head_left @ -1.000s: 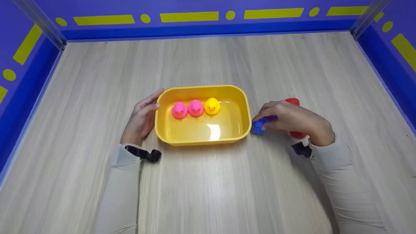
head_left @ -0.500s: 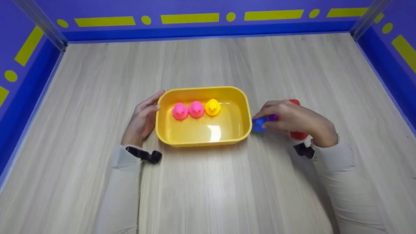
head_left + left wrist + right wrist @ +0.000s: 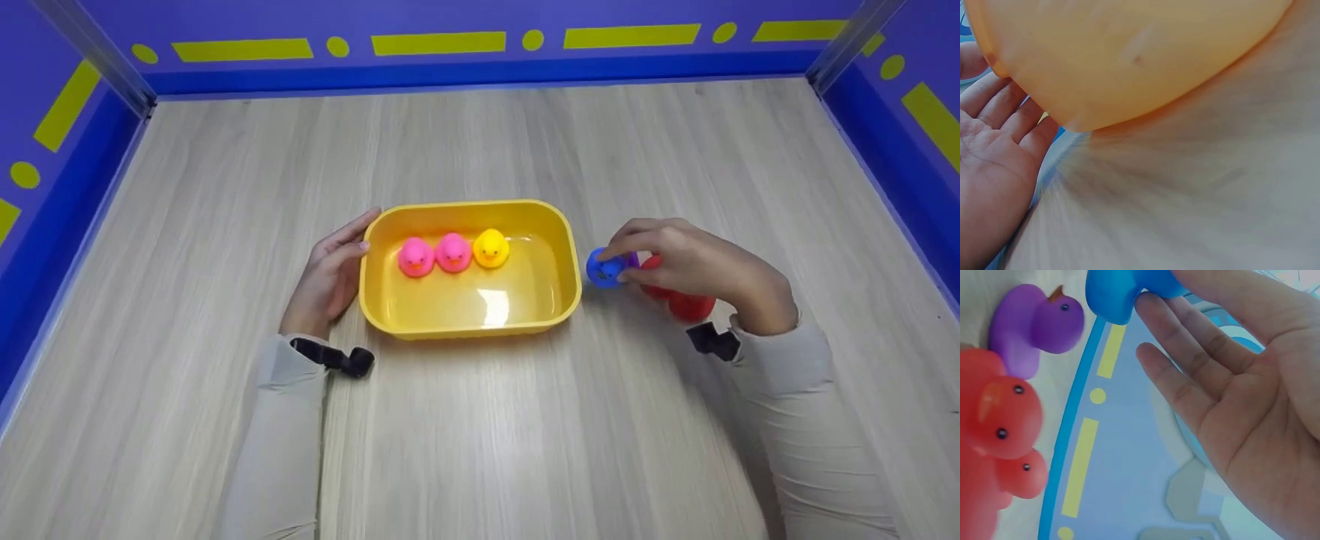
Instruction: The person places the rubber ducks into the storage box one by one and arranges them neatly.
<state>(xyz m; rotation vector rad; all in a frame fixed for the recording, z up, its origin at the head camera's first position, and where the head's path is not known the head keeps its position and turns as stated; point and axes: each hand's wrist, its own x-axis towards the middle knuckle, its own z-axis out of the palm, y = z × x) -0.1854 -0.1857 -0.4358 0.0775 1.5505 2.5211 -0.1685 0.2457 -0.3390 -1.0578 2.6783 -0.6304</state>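
Observation:
Just right of the yellow bin (image 3: 471,331), my right hand (image 3: 694,259) pinches a blue rubber duck (image 3: 604,268) between thumb and fingertips. That duck shows at the top of the right wrist view, above the outstretched other fingers. A purple rubber duck (image 3: 1039,329) and red rubber ducks (image 3: 1013,416) stand close by; in the head view the hand partly covers them. My left hand (image 3: 324,274) lies against the bin's left side, fingers fairly straight along the outer wall (image 3: 1129,62) and thumb tip at the rim. Its fingertips are hidden behind the bin in the left wrist view.
Two pink rubber ducks (image 3: 435,255) and a yellow rubber duck (image 3: 490,248) sit in a row inside the bin. The wood-grain table (image 3: 450,435) has blue and purple walls (image 3: 480,64) along its back and sides.
My right hand has shifted slightly right and back with the blue duck, away from the bin's right wall. More of the red ducks shows. The left hand and bin stay put.

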